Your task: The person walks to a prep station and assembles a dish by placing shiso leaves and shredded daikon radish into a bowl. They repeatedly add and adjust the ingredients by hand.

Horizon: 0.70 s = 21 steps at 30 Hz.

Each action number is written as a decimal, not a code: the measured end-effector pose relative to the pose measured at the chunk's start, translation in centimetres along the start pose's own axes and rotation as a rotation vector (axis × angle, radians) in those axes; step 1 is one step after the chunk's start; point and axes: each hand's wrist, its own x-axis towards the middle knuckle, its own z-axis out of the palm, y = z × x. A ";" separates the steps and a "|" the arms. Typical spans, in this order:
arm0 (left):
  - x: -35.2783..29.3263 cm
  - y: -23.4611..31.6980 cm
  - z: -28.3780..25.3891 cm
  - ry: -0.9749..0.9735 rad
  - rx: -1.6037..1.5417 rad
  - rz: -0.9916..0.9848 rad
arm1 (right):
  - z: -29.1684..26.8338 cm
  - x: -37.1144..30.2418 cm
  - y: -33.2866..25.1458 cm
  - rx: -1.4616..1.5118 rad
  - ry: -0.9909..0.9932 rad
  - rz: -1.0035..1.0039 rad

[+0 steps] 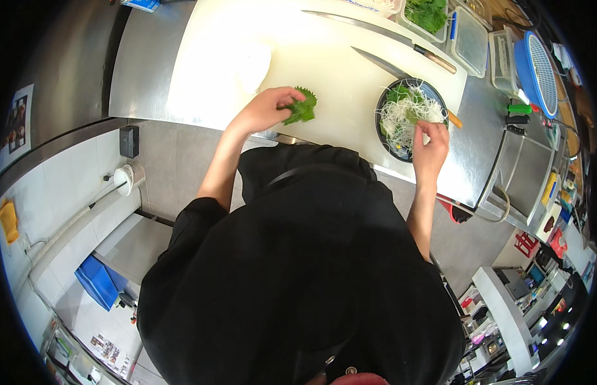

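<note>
My left hand [265, 111] is over the white cutting board [337, 83], its fingers closed on a green shiso leaf [302, 108] with a jagged edge. At the board's right side stands a dark round bowl [379, 122] filled with shredded white radish [401, 122] and some green leaves [397, 94]. My right hand [432, 149] reaches over the bowl's near right part, fingertips pinched at the radish strands. Its fingers partly cover what they grip. A knife [378, 61] lies just behind the bowl, its wooden handle [454, 119] showing at the right rim.
A longer knife [375, 29] lies across the far side of the board. Behind it are a clear container of green leaves [426, 16], a lidded plastic box [469, 42] and a blue basket [537, 74]. A white item [255, 67] lies on the board at left, washed out by glare.
</note>
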 end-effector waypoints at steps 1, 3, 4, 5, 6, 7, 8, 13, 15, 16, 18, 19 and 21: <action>0.9 0.0 0.2 -0.033 -0.051 0.035 | -0.4 0.1 0.0 0.033 0.031 0.006; 2.3 -1.0 0.6 0.018 0.026 0.011 | -1.1 0.4 -0.4 0.026 0.053 0.033; 3.0 -1.5 0.9 0.056 0.068 0.002 | -1.4 0.5 -0.5 0.018 0.069 0.045; 3.4 -2.0 1.2 0.094 0.110 -0.008 | -1.7 0.6 -0.7 0.010 0.084 0.056; 3.4 -2.5 1.4 0.148 0.163 -0.003 | -2.1 0.7 -1.0 0.018 0.059 0.103; 3.3 -2.4 1.6 0.197 0.216 0.001 | -2.4 0.7 -1.1 0.038 0.050 0.126; 3.2 -2.3 1.9 0.247 0.269 0.005 | -2.7 0.7 -1.2 0.059 0.040 0.149; 3.0 -1.7 1.6 0.255 0.327 0.030 | -3.7 1.3 -1.7 0.087 0.062 0.204; 2.9 -1.7 1.8 0.266 0.389 0.108 | -3.6 1.6 -1.6 0.075 0.027 0.224; 2.8 -1.5 1.9 0.264 0.431 0.170 | -3.8 1.6 -1.7 0.080 0.032 0.222; 2.6 -1.0 2.1 0.236 0.488 0.242 | -4.1 1.6 -2.0 0.088 0.042 0.217; 2.6 -0.6 2.1 0.210 0.505 0.252 | -4.2 1.6 -2.1 0.093 0.034 0.219; 2.5 -0.8 2.3 0.222 0.562 0.273 | -4.3 1.6 -2.1 0.101 0.019 0.225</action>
